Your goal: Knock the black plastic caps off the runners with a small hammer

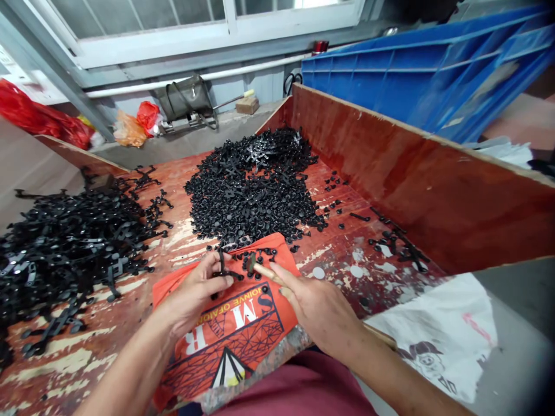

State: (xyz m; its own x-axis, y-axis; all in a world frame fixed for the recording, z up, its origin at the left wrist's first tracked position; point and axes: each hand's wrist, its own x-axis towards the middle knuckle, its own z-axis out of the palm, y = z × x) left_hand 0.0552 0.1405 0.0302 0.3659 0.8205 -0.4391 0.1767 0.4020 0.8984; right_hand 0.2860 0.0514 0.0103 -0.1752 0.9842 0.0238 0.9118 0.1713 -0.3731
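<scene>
My left hand [195, 294] pinches a small black plastic piece [223, 268] with a loop, held over an orange printed cloth [243, 329]. My right hand [316, 309] grips a wooden-handled tool [262, 270] whose tip points at that piece. A few loose black buttons lie on the cloth just beyond my fingers. A large heap of small black round parts [254, 190] sits straight ahead on the worn red wooden table [342, 254]. To the left a second pile of black plastic frames [69, 242] is spread out.
A red wooden side board [416, 173] walls the table's right side, with a blue plastic crate [425, 75] behind it. A white printed bag [442, 335] lies at the right front. Scattered black bits [399, 242] lie near the board. Bags and a hammer rest under the window.
</scene>
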